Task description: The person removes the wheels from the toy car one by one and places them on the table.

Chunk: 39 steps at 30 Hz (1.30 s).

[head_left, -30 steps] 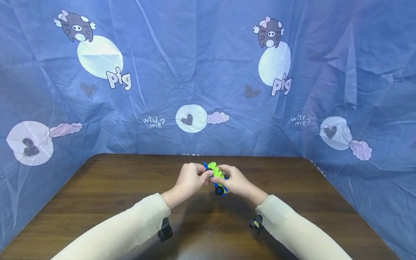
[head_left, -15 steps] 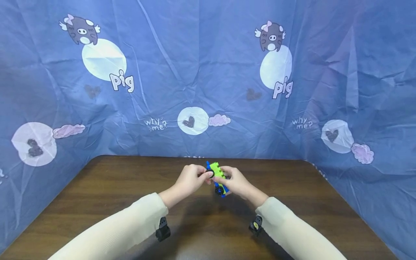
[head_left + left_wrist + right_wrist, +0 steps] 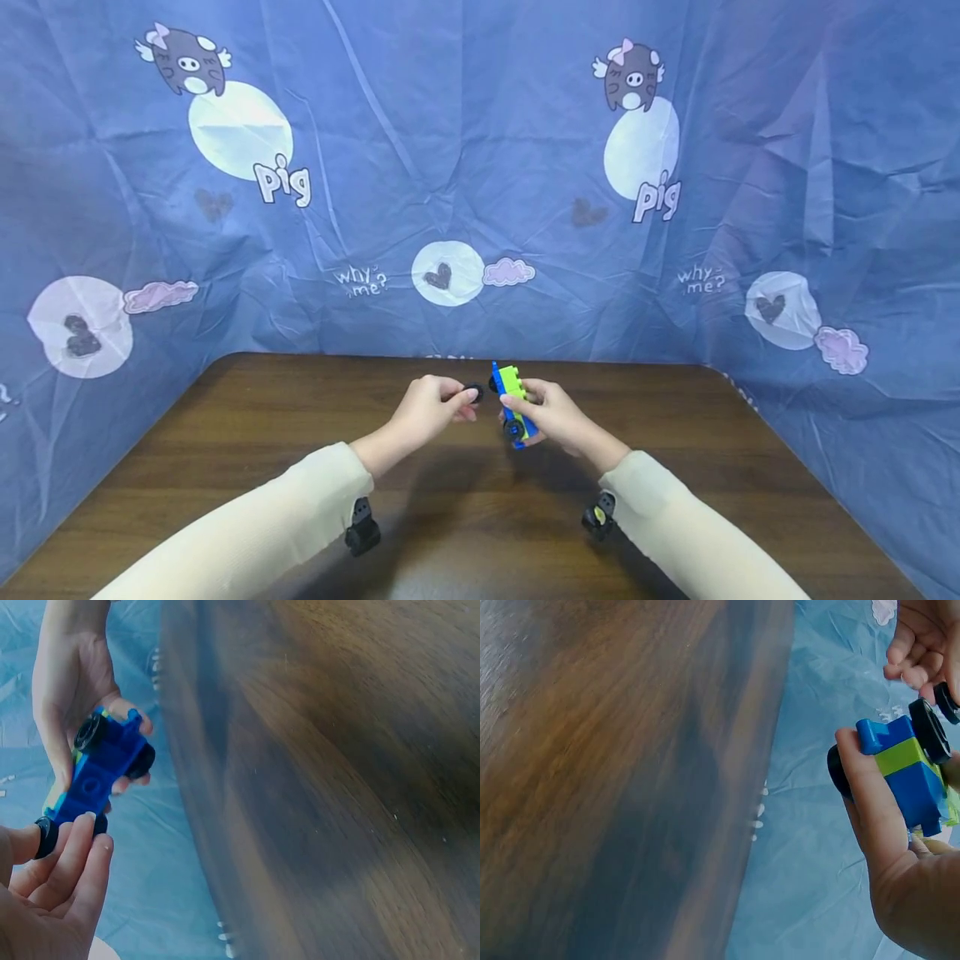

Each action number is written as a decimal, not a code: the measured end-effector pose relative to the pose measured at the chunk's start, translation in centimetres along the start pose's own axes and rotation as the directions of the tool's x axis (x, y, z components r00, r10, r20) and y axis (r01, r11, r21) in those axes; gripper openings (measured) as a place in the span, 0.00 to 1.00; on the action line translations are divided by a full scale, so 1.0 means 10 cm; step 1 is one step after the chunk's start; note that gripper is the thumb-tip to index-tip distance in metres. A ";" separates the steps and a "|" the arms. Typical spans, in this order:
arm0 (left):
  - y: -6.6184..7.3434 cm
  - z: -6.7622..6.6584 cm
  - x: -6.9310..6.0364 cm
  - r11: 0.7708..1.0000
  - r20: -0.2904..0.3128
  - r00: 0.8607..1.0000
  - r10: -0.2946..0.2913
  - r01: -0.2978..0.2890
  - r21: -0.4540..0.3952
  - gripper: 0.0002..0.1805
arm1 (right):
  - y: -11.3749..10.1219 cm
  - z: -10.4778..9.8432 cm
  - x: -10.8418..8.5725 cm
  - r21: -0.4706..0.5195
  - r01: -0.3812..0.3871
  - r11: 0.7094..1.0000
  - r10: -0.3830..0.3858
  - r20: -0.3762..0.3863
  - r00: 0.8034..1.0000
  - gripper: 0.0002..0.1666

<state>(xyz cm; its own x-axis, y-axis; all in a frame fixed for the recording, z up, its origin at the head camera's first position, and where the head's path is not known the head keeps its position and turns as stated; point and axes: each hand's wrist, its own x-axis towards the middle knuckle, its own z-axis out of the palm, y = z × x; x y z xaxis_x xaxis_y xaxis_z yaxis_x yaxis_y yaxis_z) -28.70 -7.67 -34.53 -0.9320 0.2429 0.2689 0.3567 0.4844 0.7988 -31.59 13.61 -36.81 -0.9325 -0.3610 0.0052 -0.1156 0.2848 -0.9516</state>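
Observation:
In the head view my left hand [image 3: 427, 412] pinches a loose black wheel [image 3: 475, 392] between thumb and fingers, a small gap from the toy car. My right hand [image 3: 555, 415] grips the toy car [image 3: 513, 382], built of blue and lime-green blocks, above the table. The left wrist view shows the car's blue underside [image 3: 90, 784] with black wheels on it; the pinched wheel [image 3: 46, 838] appears near one end. From the right wrist, a mounted wheel [image 3: 930, 731] sits on the car's side, and fingers hide part of the body.
A dark brown wooden table [image 3: 480, 517] lies under both hands. Blue printed cloth [image 3: 480, 167] hangs behind it and along both sides. Each sleeve carries a black wrist camera, the left one [image 3: 363, 527] and the right one [image 3: 600, 517].
The left hand has drawn away to the left with the black wheel, opening a gap from the car. The right hand has shifted slightly right and turned the car a little.

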 end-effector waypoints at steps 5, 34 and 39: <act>-0.05 -0.02 0.02 0.999 0.015 1.000 -0.016 0.016 -0.047 0.13 | 0.02 -0.06 -0.02 0.031 -0.027 0.999 0.027 -0.009 1.000 0.30; -0.38 -0.09 0.24 0.784 -0.024 0.933 -0.359 0.288 -0.550 0.06 | 0.11 -0.22 -0.08 0.157 -0.113 0.981 0.108 0.040 0.993 0.32; -0.45 -0.11 0.27 0.742 -0.003 0.929 -0.371 0.295 -0.602 0.08 | 0.12 -0.20 -0.10 0.154 -0.103 0.983 0.096 0.053 0.994 0.31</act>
<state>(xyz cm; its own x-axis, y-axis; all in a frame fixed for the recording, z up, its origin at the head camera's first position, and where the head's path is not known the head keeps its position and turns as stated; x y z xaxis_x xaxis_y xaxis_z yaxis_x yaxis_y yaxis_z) -32.88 -10.11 -36.86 -0.9980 0.0435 -0.0454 -0.0486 -0.0752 0.9960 -31.51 16.06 -37.31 -0.9198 -0.3787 -0.1025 0.0351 0.1808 -0.9829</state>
